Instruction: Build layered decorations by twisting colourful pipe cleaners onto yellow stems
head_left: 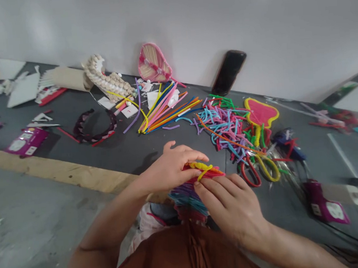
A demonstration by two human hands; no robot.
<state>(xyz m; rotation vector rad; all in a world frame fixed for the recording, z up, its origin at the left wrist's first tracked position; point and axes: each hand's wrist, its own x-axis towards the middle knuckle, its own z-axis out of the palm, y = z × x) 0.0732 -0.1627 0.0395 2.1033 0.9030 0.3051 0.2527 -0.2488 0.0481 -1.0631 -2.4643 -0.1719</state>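
Observation:
My left hand curls over the top of a woven multicoloured pipe-cleaner piece held in front of me. My right hand grips the same piece from the right, its fingertips pinching a yellow pipe cleaner at the upper edge. The piece shows red, purple and blue rows; its lower part is hidden behind my clothing. Just beyond my hands lies a heap of short coloured pipe cleaners.
On the dark mat lie long pipe cleaners, a pink-and-yellow shape, a dark headband, purple packets, a beaded craft, a pink fan-shaped craft and a phone leaning on the wall.

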